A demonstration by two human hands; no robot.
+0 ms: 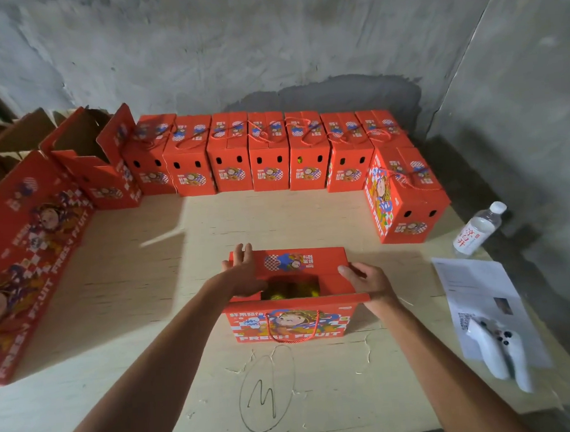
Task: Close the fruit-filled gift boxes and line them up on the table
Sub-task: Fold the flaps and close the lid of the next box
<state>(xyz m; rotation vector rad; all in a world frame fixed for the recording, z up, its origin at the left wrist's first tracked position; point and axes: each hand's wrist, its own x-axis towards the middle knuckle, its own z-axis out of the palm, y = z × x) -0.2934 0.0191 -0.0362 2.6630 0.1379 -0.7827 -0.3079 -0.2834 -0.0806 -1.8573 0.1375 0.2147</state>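
A red fruit gift box [290, 322] stands in the middle of the table with its top partly open; yellow-green fruit [281, 291] shows through the gap. The far flap lies folded over the top. My left hand [243, 271] rests flat on the box's left top edge with fingers spread. The right side flap is under the fingers of my right hand [367, 281]. A row of several closed red boxes [263, 153] lines the far edge of the table. One more closed box [404, 198] stands at the right end, turned sideways.
Open red boxes [90, 161] and a large one [22, 258] stand along the left side. A water bottle [479, 229] lies at the right, with a printed sheet [475, 291] and a white controller [505, 352] nearer me. A concrete wall stands behind the table.
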